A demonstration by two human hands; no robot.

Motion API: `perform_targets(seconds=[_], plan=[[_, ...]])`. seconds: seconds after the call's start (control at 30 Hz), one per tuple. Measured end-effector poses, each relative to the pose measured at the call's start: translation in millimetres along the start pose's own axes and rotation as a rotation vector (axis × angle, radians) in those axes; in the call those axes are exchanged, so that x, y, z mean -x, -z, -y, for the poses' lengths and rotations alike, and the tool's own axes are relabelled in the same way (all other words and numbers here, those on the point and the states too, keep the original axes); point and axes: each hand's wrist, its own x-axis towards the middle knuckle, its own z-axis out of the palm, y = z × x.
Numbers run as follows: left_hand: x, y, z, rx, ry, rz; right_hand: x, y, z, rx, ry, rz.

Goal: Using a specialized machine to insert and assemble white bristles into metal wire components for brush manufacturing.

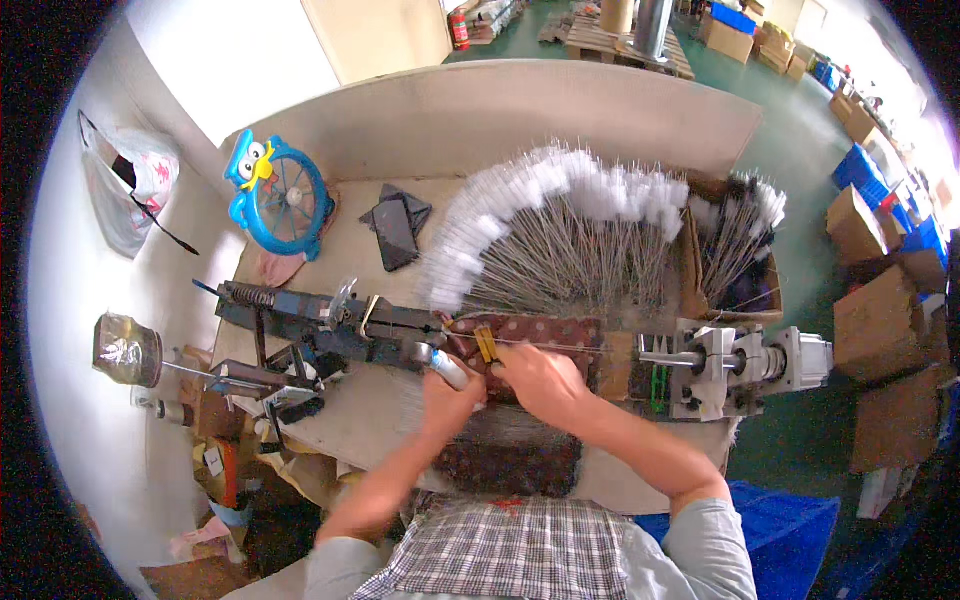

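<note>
My left hand (452, 402) is closed around a tool with a white-and-blue cylindrical handle (449, 370) and a rounded metal end. My right hand (545, 385) is closed at its fingertips, by the dark end of a small yellow tool (486, 345); its exact kind is unclear. Both hands work close together over a brown polka-dot cloth (560, 330) on the bench. Thin wire runs across the cloth toward a metal spindle (672, 358) on the right. To the left extends a long dark metal fixture (390, 330) with a spring.
Behind the hands fans a large pile of white bristle brushes (560, 185) on wire stems. A cardboard box (740, 312) at right holds more brushes. Farther left are a phone (396, 235) and a blue cartoon-shaped fan (322, 200). A motor (805, 358) sits at the right end.
</note>
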Motion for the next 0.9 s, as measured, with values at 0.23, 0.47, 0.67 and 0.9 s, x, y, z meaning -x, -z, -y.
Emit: perform_targets(seconds=[0.23,0.47,0.67,0.9], plan=[[4,42,6,-0.529,0.007,0.032,-22,-26,0,-0.038,0.064,-0.057],[21,173,71,0.591,0.296,-0.458,-8,8,1,-0.051,0.231,-0.060],[21,185,57,0.862,0.303,-0.571,-3,1,3,-0.071,0.084,0.038],[17,176,58,0.901,0.233,-0.666,3,29,24,-0.097,0.133,0.016]])
